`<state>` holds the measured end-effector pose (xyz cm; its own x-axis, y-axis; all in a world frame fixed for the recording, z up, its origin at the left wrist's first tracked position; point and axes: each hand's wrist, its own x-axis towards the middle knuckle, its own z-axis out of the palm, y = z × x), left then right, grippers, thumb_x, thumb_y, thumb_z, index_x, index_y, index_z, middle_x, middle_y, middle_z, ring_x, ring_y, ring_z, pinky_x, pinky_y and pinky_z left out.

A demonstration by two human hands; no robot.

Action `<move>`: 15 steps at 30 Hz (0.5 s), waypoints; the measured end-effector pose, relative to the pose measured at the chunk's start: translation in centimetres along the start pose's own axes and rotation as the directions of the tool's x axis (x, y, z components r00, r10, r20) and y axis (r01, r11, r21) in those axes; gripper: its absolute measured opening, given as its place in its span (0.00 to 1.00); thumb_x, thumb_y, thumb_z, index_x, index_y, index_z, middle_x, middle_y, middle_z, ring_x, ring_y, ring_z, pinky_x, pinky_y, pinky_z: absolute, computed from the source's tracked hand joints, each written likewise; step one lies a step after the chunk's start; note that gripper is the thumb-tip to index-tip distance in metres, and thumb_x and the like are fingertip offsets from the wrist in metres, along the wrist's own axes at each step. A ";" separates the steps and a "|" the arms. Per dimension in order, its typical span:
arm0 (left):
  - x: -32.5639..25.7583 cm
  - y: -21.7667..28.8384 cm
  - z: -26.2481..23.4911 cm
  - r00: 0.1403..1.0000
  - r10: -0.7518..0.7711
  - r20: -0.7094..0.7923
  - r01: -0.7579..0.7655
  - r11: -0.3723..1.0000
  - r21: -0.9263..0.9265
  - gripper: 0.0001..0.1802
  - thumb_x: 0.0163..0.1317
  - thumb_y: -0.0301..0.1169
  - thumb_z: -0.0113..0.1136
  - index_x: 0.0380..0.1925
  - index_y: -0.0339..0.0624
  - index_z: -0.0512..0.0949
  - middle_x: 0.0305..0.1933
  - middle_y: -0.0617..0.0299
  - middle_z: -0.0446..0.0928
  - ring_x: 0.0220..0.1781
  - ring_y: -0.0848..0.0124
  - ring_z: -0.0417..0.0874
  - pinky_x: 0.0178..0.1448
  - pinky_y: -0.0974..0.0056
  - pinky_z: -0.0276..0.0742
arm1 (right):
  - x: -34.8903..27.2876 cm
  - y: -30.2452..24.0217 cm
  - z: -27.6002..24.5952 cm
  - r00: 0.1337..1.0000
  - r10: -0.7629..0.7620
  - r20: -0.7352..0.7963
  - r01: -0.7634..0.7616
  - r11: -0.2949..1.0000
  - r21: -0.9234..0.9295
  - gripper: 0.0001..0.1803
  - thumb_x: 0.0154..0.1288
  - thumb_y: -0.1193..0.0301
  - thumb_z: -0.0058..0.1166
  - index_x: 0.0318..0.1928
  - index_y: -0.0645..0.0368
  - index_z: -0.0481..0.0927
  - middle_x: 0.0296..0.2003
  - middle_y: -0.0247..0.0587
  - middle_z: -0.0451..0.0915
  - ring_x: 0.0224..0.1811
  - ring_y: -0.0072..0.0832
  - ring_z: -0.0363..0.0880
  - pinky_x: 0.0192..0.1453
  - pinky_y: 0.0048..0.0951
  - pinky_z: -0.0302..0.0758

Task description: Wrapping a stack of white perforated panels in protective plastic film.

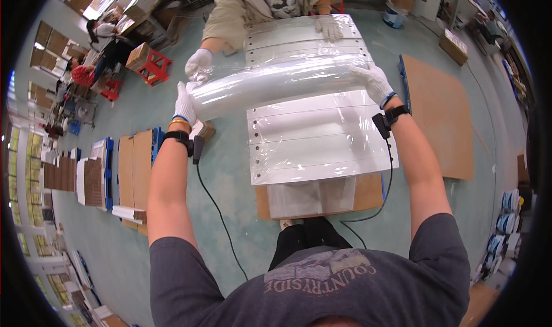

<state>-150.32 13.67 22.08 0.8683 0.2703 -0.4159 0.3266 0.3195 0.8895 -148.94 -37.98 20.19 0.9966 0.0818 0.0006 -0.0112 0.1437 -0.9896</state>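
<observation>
A wide roll of clear plastic film stretches crosswise between my hands, above a stack of white panels with dark holes along the sides. My left hand, in a white glove, is closed on the roll's left end. At its right end my gloved right hand grips the roll, fingers laid over the edge. Loose clear film covers the panels on both sides of the roll. Facing me, a co-worker's gloved hand holds film near my left hand; the co-worker's other hand rests on the far panels.
Beneath the panels sits a plastic-wrapped block on brown board. A large brown board on a blue pallet lies to the right. Stacked boards stand left. Cables hang from my wrist straps. Farther back are red stools and people.
</observation>
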 end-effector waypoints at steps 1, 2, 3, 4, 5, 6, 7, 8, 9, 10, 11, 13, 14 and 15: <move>0.4 0.0 -1.2 0.999 -0.003 0.040 0.005 0.999 -0.042 0.37 0.69 0.60 0.27 0.57 0.41 0.72 0.54 0.56 0.77 0.54 0.60 0.77 0.59 0.58 0.72 | 0.4 -0.3 0.9 1.000 0.016 0.022 -0.016 1.000 -0.018 0.23 0.58 0.69 0.62 0.52 0.65 0.73 0.42 0.37 0.79 0.43 0.23 0.77 0.48 0.25 0.73; 0.8 0.0 -2.4 0.998 0.011 0.064 -0.008 0.999 -0.050 0.37 0.69 0.60 0.28 0.58 0.41 0.70 0.56 0.57 0.76 0.56 0.60 0.76 0.60 0.58 0.71 | 0.8 -0.6 1.4 0.999 0.034 0.040 -0.033 0.999 -0.036 0.23 0.57 0.68 0.63 0.51 0.65 0.74 0.42 0.36 0.79 0.43 0.24 0.77 0.48 0.25 0.73; 1.0 -0.2 -3.1 0.995 0.022 0.096 -0.016 0.998 -0.059 0.37 0.69 0.60 0.28 0.60 0.42 0.69 0.57 0.57 0.75 0.57 0.61 0.76 0.61 0.59 0.71 | 1.4 -0.4 1.4 0.999 0.031 0.016 -0.031 0.999 -0.037 0.23 0.57 0.68 0.63 0.51 0.65 0.74 0.42 0.36 0.79 0.43 0.24 0.77 0.48 0.25 0.73; 1.0 -0.5 -2.1 0.996 0.007 0.092 -0.003 0.999 -0.041 0.38 0.69 0.60 0.28 0.60 0.42 0.69 0.57 0.59 0.75 0.57 0.62 0.76 0.60 0.59 0.72 | 2.1 0.1 0.6 0.997 0.073 -0.015 -0.074 0.992 -0.098 0.22 0.57 0.66 0.64 0.50 0.64 0.76 0.42 0.36 0.79 0.42 0.23 0.76 0.48 0.25 0.72; 1.1 -0.7 -1.1 0.992 -0.005 0.127 0.009 0.999 -0.035 0.38 0.69 0.60 0.28 0.60 0.42 0.69 0.57 0.59 0.75 0.57 0.62 0.76 0.60 0.59 0.72 | 2.5 0.7 -0.3 0.992 0.114 -0.046 -0.120 0.981 -0.154 0.22 0.56 0.64 0.65 0.48 0.63 0.78 0.41 0.36 0.80 0.42 0.23 0.75 0.47 0.25 0.71; 0.8 -0.3 -1.7 0.994 -0.013 0.107 0.015 1.000 -0.018 0.38 0.69 0.61 0.27 0.59 0.43 0.70 0.56 0.59 0.76 0.57 0.62 0.77 0.59 0.59 0.73 | 3.0 1.4 0.0 0.992 0.112 -0.055 -0.119 0.981 -0.150 0.22 0.56 0.64 0.65 0.48 0.63 0.78 0.41 0.36 0.80 0.42 0.23 0.75 0.47 0.25 0.71; 0.5 -0.2 -1.1 0.995 -0.022 0.097 0.023 1.000 -0.005 0.38 0.69 0.61 0.27 0.59 0.43 0.70 0.55 0.59 0.77 0.56 0.62 0.77 0.58 0.60 0.74 | 3.2 1.7 -0.2 0.989 0.144 -0.040 -0.148 0.983 -0.109 0.22 0.57 0.61 0.64 0.48 0.62 0.79 0.41 0.34 0.80 0.43 0.22 0.75 0.47 0.24 0.70; 0.4 0.0 -0.5 0.998 -0.049 0.026 0.048 0.998 0.043 0.38 0.69 0.61 0.26 0.57 0.42 0.72 0.53 0.59 0.78 0.53 0.63 0.79 0.55 0.60 0.76 | 3.5 1.9 -0.5 0.984 0.174 -0.022 -0.175 0.982 -0.067 0.23 0.57 0.58 0.63 0.47 0.61 0.80 0.42 0.33 0.80 0.43 0.22 0.74 0.48 0.24 0.70; -0.3 0.2 0.6 0.998 -0.055 0.038 0.053 0.998 0.046 0.38 0.69 0.61 0.26 0.57 0.42 0.72 0.53 0.59 0.78 0.53 0.63 0.79 0.55 0.60 0.76 | 3.7 2.1 -0.9 0.984 0.174 -0.035 -0.176 0.982 -0.069 0.23 0.57 0.58 0.63 0.47 0.61 0.80 0.42 0.33 0.80 0.43 0.22 0.74 0.48 0.24 0.70; -1.0 0.4 1.8 0.998 -0.042 0.036 0.040 0.998 0.052 0.38 0.69 0.61 0.27 0.56 0.41 0.72 0.53 0.58 0.78 0.53 0.63 0.79 0.55 0.60 0.76 | 3.8 2.0 -1.2 0.979 0.194 -0.056 -0.197 0.978 -0.067 0.23 0.58 0.56 0.62 0.47 0.60 0.80 0.42 0.32 0.80 0.44 0.22 0.74 0.48 0.23 0.69; -1.4 0.4 2.9 0.999 -0.031 0.035 0.029 0.998 0.057 0.38 0.69 0.61 0.28 0.56 0.41 0.73 0.52 0.57 0.78 0.52 0.63 0.79 0.55 0.59 0.76 | 3.7 2.0 -1.6 0.974 0.213 -0.078 -0.219 0.974 -0.066 0.24 0.59 0.55 0.61 0.47 0.60 0.80 0.42 0.32 0.80 0.44 0.22 0.74 0.49 0.23 0.68; -1.1 0.9 1.7 1.000 0.003 0.011 -0.004 0.998 0.069 0.38 0.69 0.61 0.29 0.54 0.39 0.73 0.51 0.55 0.78 0.51 0.62 0.79 0.54 0.59 0.76 | 3.9 1.0 -0.8 0.980 0.180 -0.089 -0.184 0.982 -0.051 0.20 0.58 0.62 0.63 0.46 0.62 0.81 0.41 0.35 0.80 0.42 0.24 0.77 0.47 0.26 0.73; -0.8 1.0 1.4 0.999 0.052 -0.003 -0.051 0.995 0.086 0.42 0.66 0.64 0.31 0.52 0.33 0.73 0.50 0.53 0.78 0.49 0.60 0.80 0.53 0.58 0.77 | 4.1 0.5 -0.4 0.978 0.182 -0.101 -0.189 0.980 -0.066 0.20 0.58 0.62 0.63 0.46 0.61 0.81 0.41 0.35 0.80 0.43 0.24 0.77 0.47 0.26 0.73; -0.5 1.0 1.7 0.995 0.094 -0.007 -0.093 0.990 0.103 0.47 0.63 0.68 0.34 0.51 0.27 0.72 0.49 0.51 0.78 0.48 0.58 0.81 0.52 0.57 0.78 | 4.1 0.2 -0.5 0.975 0.185 -0.124 -0.195 0.977 -0.083 0.20 0.58 0.61 0.63 0.47 0.61 0.81 0.41 0.35 0.80 0.43 0.24 0.77 0.47 0.25 0.74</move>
<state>-149.85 12.34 23.50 0.8925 0.3061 -0.3314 0.2809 0.1977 0.9392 -144.81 -38.07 19.88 0.9797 -0.0159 -0.1999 -0.1991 0.0424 -0.9791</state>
